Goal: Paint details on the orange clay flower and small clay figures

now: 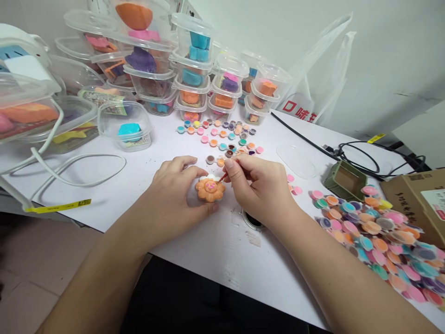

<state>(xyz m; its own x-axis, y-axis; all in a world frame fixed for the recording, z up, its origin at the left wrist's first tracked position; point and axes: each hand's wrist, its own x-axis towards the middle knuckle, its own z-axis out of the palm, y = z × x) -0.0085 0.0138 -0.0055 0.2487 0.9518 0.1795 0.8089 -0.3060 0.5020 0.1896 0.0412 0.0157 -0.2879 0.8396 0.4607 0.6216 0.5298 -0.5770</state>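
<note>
A flower-shaped figure (209, 189), mostly orange with white at the back edge and a pink centre, rests on the white table. My left hand (177, 190) curls round its left side, thumb at the front and fingers behind, holding it steady. My right hand (255, 183) pinches a thin red paintbrush (223, 176), whose tip touches or hovers just over the flower's right petals; I cannot tell which. Below the right hand, partly hidden by it, is a small round dish (253, 220) with dark contents. Strips of small paint pots (223, 146) lie just beyond the hands.
Stacked clear tubs (191, 76) with coloured pieces line the back. An open tub (125, 132) holds a blue piece. At right are a heap of paint pots (378, 232), a green box (345, 180), a cardboard box (417, 199) and black cables (361, 160). A white cord (86, 178) lies left.
</note>
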